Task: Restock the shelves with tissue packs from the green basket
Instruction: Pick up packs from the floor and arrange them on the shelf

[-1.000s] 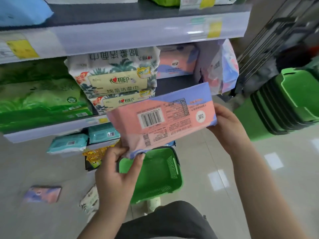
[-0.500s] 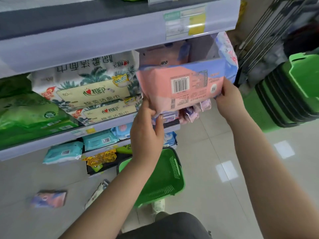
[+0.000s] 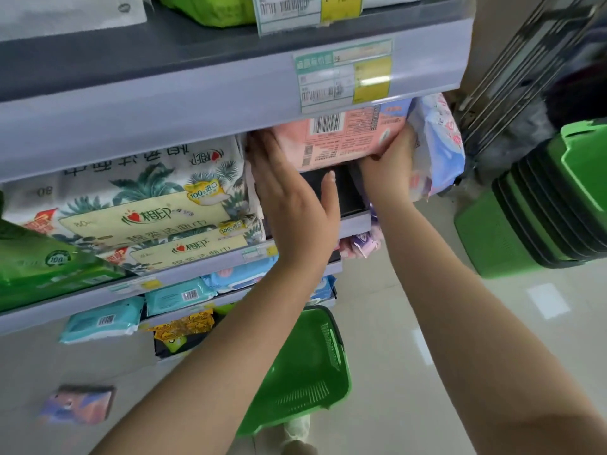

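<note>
From the head view, your left hand (image 3: 289, 205) lies flat against the left end of the pink tissue pack (image 3: 341, 139), fingers (image 3: 262, 149) straight and close together, thumb spread out to the right. Your right hand (image 3: 391, 159) grips the pack's lower right corner, fingers curled under it and out of sight. The pack sits barcode-up in the shelf (image 3: 354, 221) slot, its top edge tucked behind the upper shelf rail (image 3: 197, 103) and its price label (image 3: 345, 77).

Crowding the slot: the palm-print tissue packs (image 3: 147, 205) press right against your left hand, and a loose pale-blue bag (image 3: 440, 142) bulges just beside your right wrist. Below the pack the shelf floor shows dark.

Lower down, teal wipe packs (image 3: 105, 320) and yellow packets (image 3: 184, 326) line the shelves. The green basket (image 3: 305, 372) stands on the floor (image 3: 427, 372) under your left forearm. A stack of green baskets (image 3: 551, 205) sits to the right, and one pink-blue pack (image 3: 78, 403) lies on the floor far left.
</note>
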A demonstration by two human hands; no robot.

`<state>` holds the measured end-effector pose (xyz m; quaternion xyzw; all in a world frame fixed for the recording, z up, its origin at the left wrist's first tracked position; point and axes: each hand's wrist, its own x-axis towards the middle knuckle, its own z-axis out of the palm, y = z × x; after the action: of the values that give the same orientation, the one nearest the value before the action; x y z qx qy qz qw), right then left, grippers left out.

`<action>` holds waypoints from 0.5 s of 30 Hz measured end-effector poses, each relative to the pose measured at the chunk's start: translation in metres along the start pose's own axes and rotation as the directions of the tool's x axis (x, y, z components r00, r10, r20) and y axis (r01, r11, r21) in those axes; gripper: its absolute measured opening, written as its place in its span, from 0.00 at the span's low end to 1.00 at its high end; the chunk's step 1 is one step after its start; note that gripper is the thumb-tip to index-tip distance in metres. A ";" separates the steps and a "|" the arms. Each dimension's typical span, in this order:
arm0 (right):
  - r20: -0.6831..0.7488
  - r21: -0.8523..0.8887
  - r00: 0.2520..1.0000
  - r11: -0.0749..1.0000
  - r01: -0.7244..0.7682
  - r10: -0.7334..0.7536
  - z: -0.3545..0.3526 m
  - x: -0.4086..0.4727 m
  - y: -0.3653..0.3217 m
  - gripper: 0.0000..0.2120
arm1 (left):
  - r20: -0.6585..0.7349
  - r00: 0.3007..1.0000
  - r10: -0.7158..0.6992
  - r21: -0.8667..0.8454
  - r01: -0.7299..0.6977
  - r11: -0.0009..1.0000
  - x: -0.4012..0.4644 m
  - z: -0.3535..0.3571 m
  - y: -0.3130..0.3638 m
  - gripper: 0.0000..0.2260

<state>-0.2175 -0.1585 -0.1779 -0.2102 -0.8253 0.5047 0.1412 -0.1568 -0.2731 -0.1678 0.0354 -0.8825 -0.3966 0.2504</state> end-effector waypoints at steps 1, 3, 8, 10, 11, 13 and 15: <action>-0.030 0.030 0.999 0.999 -0.012 0.013 0.006 0.007 -0.001 0.23 | -0.012 1.000 -0.005 -0.011 0.005 1.000 0.004 0.006 0.001 0.35; -0.093 0.062 0.996 0.998 -0.006 0.012 0.016 0.019 -0.006 0.25 | -0.043 0.999 0.008 -0.042 -0.010 0.999 0.012 0.018 -0.005 0.35; -0.093 -0.091 0.993 0.994 0.067 -0.075 0.037 0.044 -0.013 0.19 | -0.094 0.994 -0.056 -0.040 0.052 0.998 0.041 0.032 -0.025 0.31; 0.021 -0.104 0.994 0.989 0.106 -0.105 0.045 0.051 -0.012 0.18 | -0.021 0.985 -0.171 -0.050 0.170 0.984 0.053 0.029 -0.022 0.26; 0.055 -0.094 0.993 0.990 0.106 -0.102 0.048 0.053 -0.013 0.16 | 0.014 0.976 -0.217 -0.050 0.217 0.975 0.058 0.028 -0.022 0.23; 0.142 -0.079 0.988 0.994 0.075 -0.063 0.051 0.057 -0.018 0.08 | 0.041 0.959 -0.282 -0.051 0.284 0.958 0.065 0.028 -0.022 0.20; 0.172 0.016 0.983 0.998 0.067 -0.068 0.051 0.057 -0.027 0.10 | 0.055 0.941 -0.333 -0.050 0.336 0.941 0.070 0.028 -0.017 0.19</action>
<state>-0.2950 -0.1809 -0.1755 -0.1368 -0.8387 0.5199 0.0872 -0.2334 -0.2831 -0.1667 0.1685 -0.8570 -0.4599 0.1602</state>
